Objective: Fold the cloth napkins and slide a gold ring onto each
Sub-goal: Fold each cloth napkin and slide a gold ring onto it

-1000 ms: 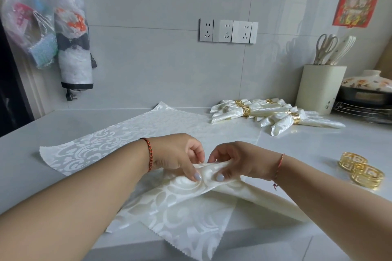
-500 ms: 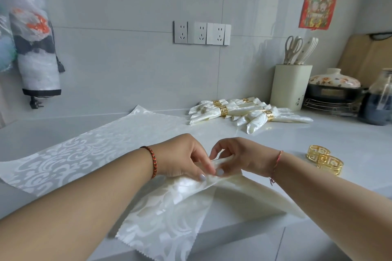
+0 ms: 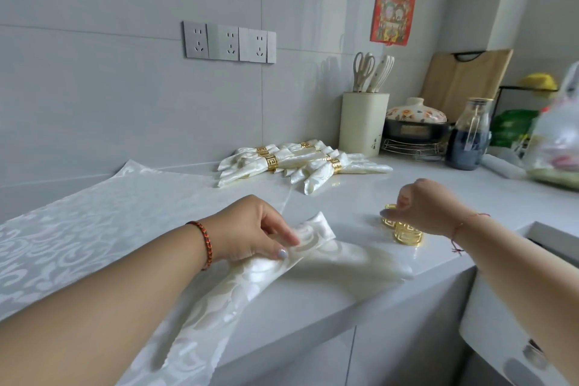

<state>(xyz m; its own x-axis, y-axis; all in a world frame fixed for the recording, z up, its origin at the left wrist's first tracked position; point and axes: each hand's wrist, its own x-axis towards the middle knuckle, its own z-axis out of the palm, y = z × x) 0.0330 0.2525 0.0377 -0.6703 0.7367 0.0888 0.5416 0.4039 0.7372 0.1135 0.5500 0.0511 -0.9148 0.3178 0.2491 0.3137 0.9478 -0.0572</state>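
Fingers of the left hand (image 3: 250, 229) pinch the folded napkin (image 3: 300, 247) at its gathered middle; the shiny cream damask fans out from there, one end hanging over the counter (image 3: 360, 207) edge. Just right of the napkin, the right hand (image 3: 419, 210) curls over two gold rings (image 3: 404, 229); whether it grips one, I cannot tell.

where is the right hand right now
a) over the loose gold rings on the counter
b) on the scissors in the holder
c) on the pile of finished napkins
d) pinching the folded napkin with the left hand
a: the right hand is at the loose gold rings, while only the left hand holds the folded napkin.
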